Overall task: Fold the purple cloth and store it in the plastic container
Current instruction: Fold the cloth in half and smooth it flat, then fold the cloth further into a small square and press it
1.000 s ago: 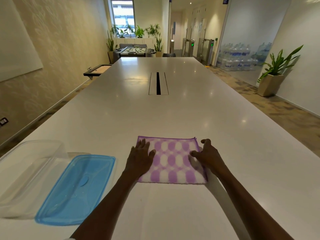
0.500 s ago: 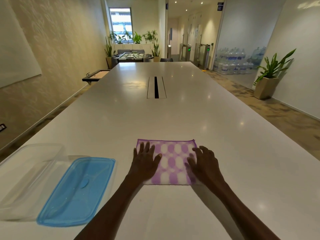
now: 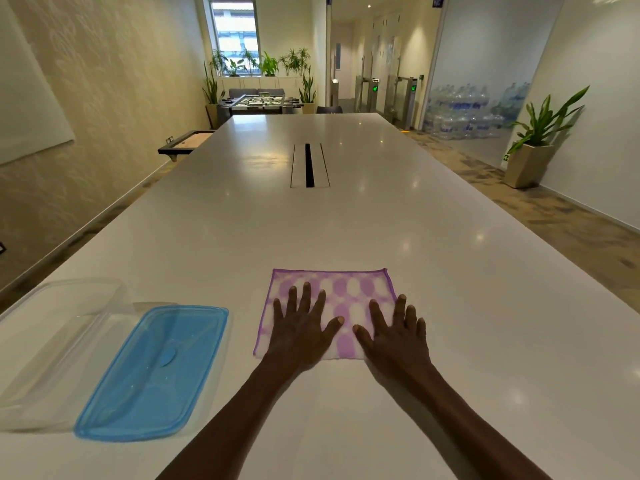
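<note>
The purple and white patterned cloth (image 3: 346, 289) lies flat as a square on the white table (image 3: 346, 220), close to the near edge. My left hand (image 3: 299, 329) presses palm-down on its left half, fingers spread. My right hand (image 3: 394, 336) lies flat on its right near corner, fingers apart, partly over the cloth's edge. Neither hand grips anything. The clear plastic container (image 3: 52, 341) sits at the far left of the table, with nothing in it. Its blue lid (image 3: 156, 372) lies beside it, between the container and the cloth.
A cable slot (image 3: 309, 165) runs along the table's middle, further back. A potted plant (image 3: 533, 147) stands on the floor at the right wall. Stacked water bottles (image 3: 467, 109) sit behind glass. A foosball table (image 3: 261, 101) is beyond the table's far end.
Both hands have slid inward and nearer on the cloth, going from its side edges to lying flat on top with fingers spread. The cloth stays put.
</note>
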Action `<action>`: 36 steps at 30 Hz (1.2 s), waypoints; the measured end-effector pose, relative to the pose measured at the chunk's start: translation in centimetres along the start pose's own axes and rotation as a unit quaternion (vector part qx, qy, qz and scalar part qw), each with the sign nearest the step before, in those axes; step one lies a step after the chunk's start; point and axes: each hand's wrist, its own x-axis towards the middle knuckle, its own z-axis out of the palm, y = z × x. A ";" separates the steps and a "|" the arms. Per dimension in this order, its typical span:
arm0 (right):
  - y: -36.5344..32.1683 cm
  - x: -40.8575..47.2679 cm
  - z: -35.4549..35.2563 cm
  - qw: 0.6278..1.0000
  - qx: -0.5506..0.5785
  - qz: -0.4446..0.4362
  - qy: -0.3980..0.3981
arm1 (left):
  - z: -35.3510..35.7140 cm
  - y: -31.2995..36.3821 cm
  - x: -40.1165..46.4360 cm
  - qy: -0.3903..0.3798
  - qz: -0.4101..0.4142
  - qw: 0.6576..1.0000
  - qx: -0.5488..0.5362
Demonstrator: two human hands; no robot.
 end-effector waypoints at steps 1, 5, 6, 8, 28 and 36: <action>0.0 -0.1 -0.3 1.000 0.000 0.008 0.008 | 0.0 0.1 -0.1 0.000 -0.003 1.000 -0.002; 0.2 -1.0 -2.2 0.994 -0.003 0.064 0.087 | -0.2 0.9 -0.7 0.001 -0.020 1.000 -0.013; 0.4 -1.2 -2.6 0.993 0.019 0.080 0.085 | -0.2 1.2 -0.9 0.001 -0.024 1.000 -0.012; 1.0 -1.3 -3.4 0.990 0.072 0.102 0.062 | -0.1 1.8 -1.1 0.004 -0.031 0.999 -0.010; 0.6 -1.7 -5.8 0.944 0.259 0.043 0.197 | -0.7 5.2 -1.2 0.011 0.028 0.996 -0.083; -5.7 -4.0 -4.9 0.941 0.209 -0.091 0.249 | -6.9 5.3 3.6 -0.030 -0.197 0.775 -0.600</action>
